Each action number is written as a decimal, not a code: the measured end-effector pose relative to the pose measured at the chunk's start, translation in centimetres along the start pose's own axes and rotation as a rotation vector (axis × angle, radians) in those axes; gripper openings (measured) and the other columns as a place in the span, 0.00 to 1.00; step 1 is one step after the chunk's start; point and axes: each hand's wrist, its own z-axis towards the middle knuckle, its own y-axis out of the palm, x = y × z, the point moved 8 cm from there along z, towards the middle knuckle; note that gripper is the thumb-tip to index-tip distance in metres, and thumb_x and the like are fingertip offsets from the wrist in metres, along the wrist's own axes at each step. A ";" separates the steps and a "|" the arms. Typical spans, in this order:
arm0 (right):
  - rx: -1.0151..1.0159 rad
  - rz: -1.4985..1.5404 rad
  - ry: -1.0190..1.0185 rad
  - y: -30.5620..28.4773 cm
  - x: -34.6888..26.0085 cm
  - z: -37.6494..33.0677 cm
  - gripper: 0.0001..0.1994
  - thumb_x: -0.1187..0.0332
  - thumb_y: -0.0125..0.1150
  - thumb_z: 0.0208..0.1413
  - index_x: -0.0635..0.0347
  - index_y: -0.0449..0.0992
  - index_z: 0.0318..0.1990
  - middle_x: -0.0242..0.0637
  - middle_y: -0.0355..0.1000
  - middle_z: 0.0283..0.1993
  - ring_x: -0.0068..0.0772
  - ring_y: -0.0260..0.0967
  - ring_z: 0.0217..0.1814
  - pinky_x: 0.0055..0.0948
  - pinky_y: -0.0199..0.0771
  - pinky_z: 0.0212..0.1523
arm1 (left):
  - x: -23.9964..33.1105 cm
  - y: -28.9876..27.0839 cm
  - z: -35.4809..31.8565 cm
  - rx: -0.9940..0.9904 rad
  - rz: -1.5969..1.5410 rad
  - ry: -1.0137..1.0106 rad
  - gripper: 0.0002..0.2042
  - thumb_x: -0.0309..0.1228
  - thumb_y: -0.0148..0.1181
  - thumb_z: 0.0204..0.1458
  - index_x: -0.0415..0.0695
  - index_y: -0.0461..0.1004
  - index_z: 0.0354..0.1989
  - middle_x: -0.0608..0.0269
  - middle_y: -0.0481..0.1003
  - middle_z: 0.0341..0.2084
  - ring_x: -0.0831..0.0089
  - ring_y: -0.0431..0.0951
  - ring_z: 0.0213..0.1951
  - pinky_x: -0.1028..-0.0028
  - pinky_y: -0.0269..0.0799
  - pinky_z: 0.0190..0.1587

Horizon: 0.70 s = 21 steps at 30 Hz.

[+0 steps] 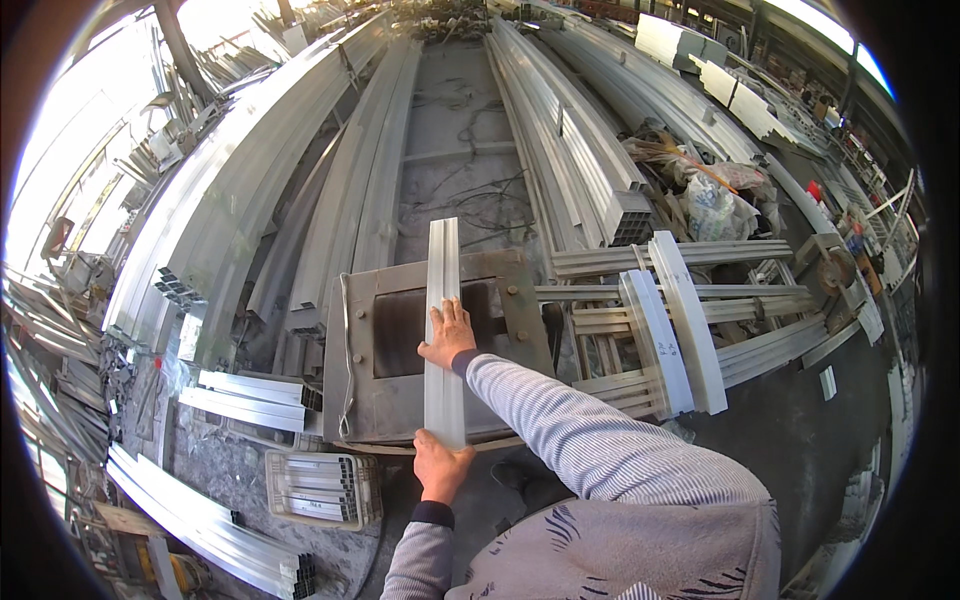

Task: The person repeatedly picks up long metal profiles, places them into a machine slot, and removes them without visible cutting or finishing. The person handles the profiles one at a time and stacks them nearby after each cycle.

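Observation:
A silvery aluminium profile with lengthwise grooves lies across a brown metal machine top, pointing away from me. My left hand is closed around the profile's near end, at the front edge of the machine top. Farther along, my right hand grips the profile from above, its thumb on the left side and its fingers over the face. Beneath the profile is a dark rectangular opening in the machine top, with bolts around it. The profile's underside is hidden.
Long stacked profiles run into the distance on the left, and more bundles on the right. Two pale bars lie across a rack at right. A plastic crate of short pieces stands at lower left. Cables lie beyond the machine.

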 end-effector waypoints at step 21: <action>-0.067 -0.036 -0.042 2.9 -5.2 -23.5 0.45 0.47 0.64 0.57 0.61 0.60 0.77 0.55 0.45 0.84 0.59 0.33 0.89 0.54 0.43 0.83 | -15.0 4.8 -18.9 0.042 -0.016 -0.019 0.39 0.45 0.80 0.38 0.36 0.64 0.52 0.40 0.75 0.49 0.36 0.81 0.49 0.47 0.80 0.49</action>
